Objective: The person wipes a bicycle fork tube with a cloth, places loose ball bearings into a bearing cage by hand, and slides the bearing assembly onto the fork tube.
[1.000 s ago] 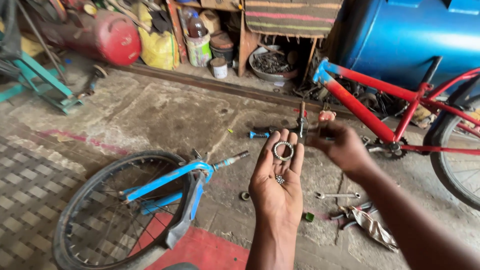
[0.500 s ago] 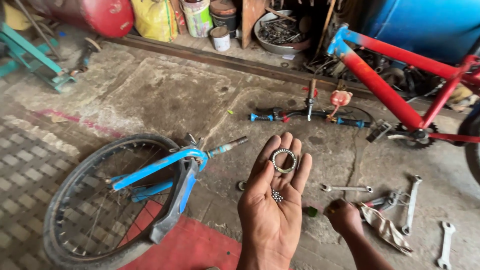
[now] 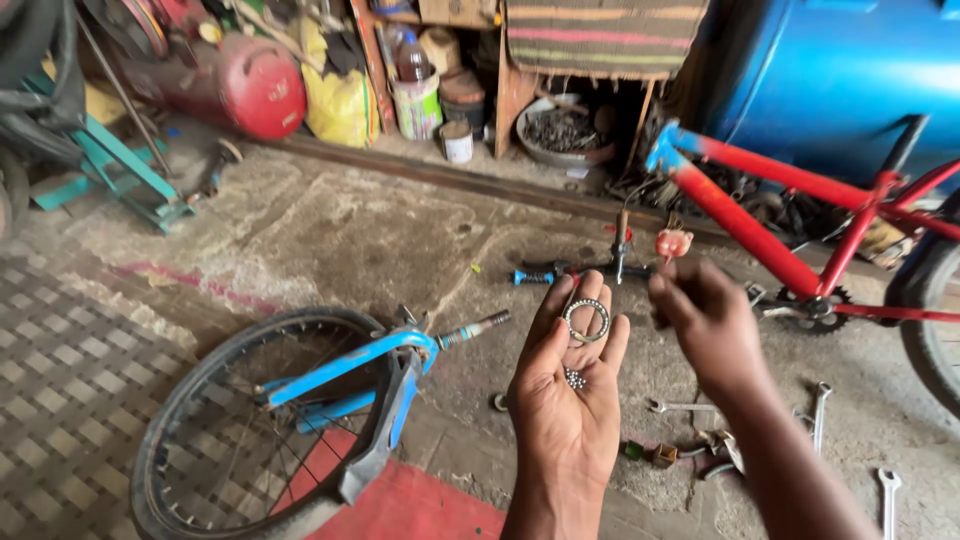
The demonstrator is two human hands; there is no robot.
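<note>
The left hand [image 3: 568, 400], fingers spread flat, cradles a light, stiff bearing ring [image 3: 585, 320] and roll-prone steel balls [image 3: 574, 379], best pinched singly; the right hand [image 3: 705, 320] hovers, fingers loosely curled.

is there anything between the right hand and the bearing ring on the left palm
Nothing visible. The bearing ring lies on the fingers of the open left hand, with loose steel balls lower on the palm. The right hand hovers just beside it, with only open air across the small gap.
</note>
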